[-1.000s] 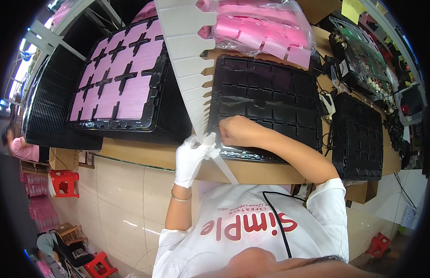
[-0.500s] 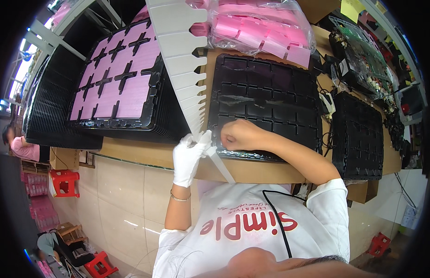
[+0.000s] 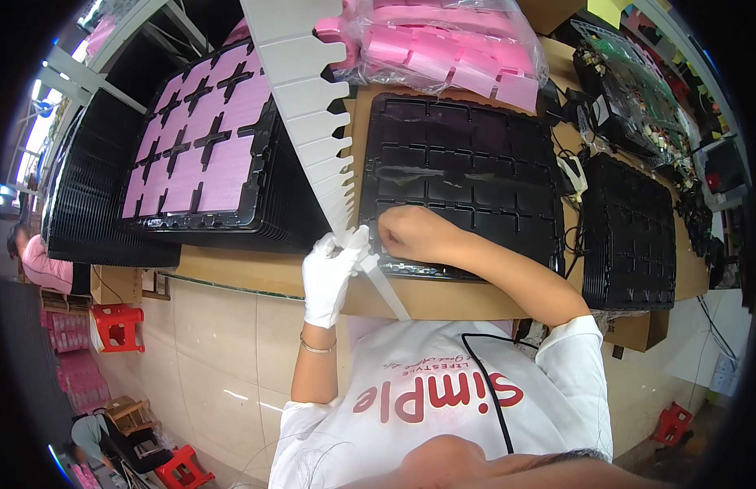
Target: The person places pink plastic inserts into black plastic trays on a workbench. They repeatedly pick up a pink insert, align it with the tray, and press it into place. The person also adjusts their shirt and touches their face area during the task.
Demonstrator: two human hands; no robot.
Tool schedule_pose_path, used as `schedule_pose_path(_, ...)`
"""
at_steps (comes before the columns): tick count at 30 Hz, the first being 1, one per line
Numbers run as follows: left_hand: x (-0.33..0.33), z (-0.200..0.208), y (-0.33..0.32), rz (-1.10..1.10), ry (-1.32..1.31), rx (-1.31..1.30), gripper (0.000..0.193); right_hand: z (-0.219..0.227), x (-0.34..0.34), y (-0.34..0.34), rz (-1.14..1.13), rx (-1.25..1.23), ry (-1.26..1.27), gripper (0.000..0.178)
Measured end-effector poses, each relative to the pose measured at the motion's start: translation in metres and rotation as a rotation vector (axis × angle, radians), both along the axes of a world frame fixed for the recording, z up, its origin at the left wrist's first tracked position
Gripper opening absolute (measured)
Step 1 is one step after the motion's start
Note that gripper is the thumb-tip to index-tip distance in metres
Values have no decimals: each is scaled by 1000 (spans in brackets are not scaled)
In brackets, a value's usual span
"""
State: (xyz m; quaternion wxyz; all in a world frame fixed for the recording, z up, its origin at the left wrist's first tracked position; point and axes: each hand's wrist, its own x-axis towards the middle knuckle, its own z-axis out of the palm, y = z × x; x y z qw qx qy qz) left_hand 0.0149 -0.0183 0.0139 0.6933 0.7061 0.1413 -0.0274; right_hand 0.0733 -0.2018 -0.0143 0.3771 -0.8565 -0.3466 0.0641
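Observation:
A long pale grey strip (image 3: pixel 292 94) with one notched edge and cross lines runs from the top of the view down to my left hand. My left hand (image 3: pixel 331 273), in a white glove, is closed with its fingers pinched on this strip, and a narrow tail (image 3: pixel 386 292) hangs below toward my shirt. Just right of it, my bare right hand (image 3: pixel 415 234) is curled closed over the near left corner of a black compartmented tray (image 3: pixel 468 175). Whatever its fingers hold, if anything, is hidden.
At left, pink sheets (image 3: pixel 191 179) lie in the top of a tall stack of black trays (image 3: pixel 93 196). Behind the middle tray is a clear bag of pink pieces (image 3: pixel 443 45). More black trays (image 3: pixel 630 236), cables and circuit boards (image 3: pixel 630 73) fill the right. Red stools (image 3: pixel 117 328) stand below.
My right hand has moved slightly left, closer to my left hand, and its fist has turned a little. The strip's upper part has shifted left. My left hand keeps its pinch.

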Motion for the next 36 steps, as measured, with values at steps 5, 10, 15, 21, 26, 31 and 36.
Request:
schedule_pose_path(5, -1, -7, 4, 4, -11, -21, 27, 4, 6, 6, -47, -96, 53, 15)
schedule_pose_path(10, -2, -5, 6, -10, 20, -22, 26, 17, 11, 2, -6, -175, 200, 19)
schedule_pose_path(15, -2, -6, 11, -2, 10, -23, 26, 25, 8, 3, -32, -162, 186, 20)
schedule_pose_path(21, -2, -6, 10, -35, -3, -9, 26, 14, 11, 5, -34, -192, 233, 23)
schedule_pose_path(26, -4, -4, 12, -37, 11, -16, 22, 15, 6, 7, -107, -157, 181, 20)
schedule_pose_path(31, -4, 1, 10, -33, 4, -47, 24, 21, 9, 4, -21, -192, 224, 18)
schedule_pose_path(36, -3, -3, 13, -33, 8, -56, 23, 18, 9, 6, -55, -206, 241, 17)
